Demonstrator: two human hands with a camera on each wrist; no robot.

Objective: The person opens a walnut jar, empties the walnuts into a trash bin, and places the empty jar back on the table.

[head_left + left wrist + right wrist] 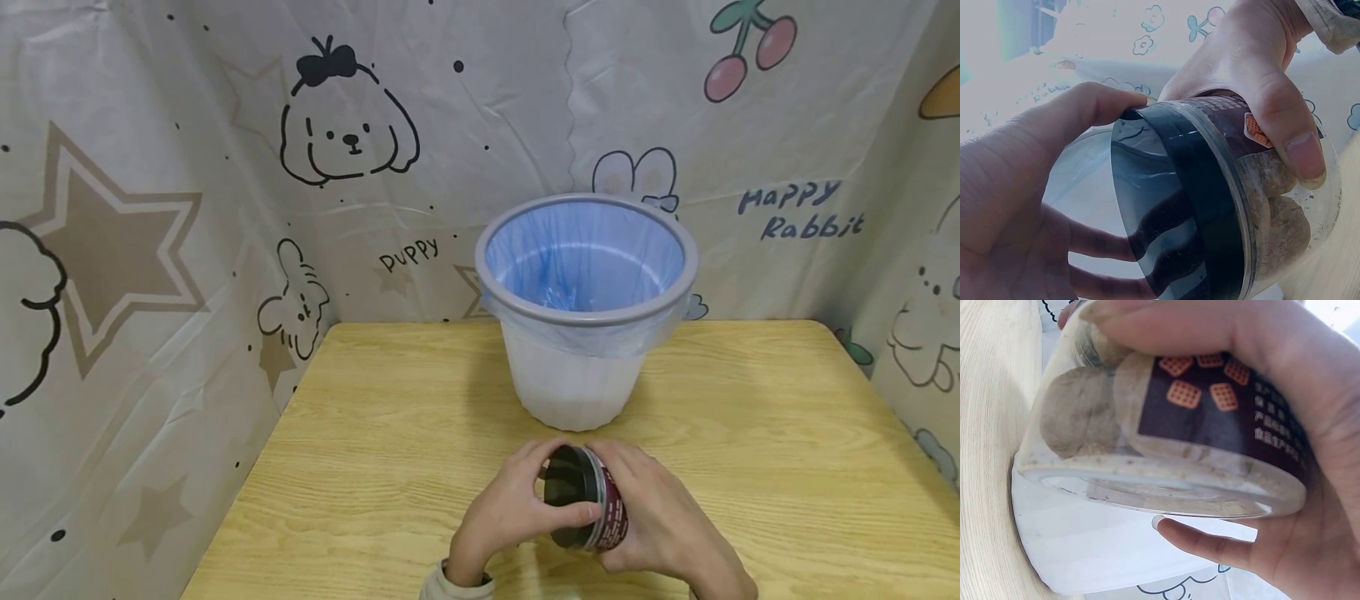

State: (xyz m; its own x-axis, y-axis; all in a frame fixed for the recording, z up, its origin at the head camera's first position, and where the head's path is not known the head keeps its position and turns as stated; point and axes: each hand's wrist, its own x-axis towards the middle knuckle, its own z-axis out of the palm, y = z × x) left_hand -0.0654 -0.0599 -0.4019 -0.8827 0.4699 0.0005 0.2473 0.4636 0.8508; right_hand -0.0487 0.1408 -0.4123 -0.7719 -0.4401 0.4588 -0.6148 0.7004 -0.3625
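Here, in the head view, a clear jar (588,508) with a dark label lies on its side just above the near edge of the wooden table (375,433), its long axis running left to right and its black lid (568,492) pointing to the person's left. The left hand (510,512) curls its fingers round the lid; the right hand (660,521) wraps the jar's body. Behind them, a little way off, stands a white bin (573,375) with a grey rim and a blue liner.

In the left wrist view, the lid (1179,206) faces the camera at an angle, the left hand (1029,206) has thumb over its rim and fingers under it, and round biscuits (1279,212) show through the wall.

In the right wrist view, the jar (1166,437) shows its clear base, tilted, and the right hand (1297,444) clamps it, fingers over the labelled side.
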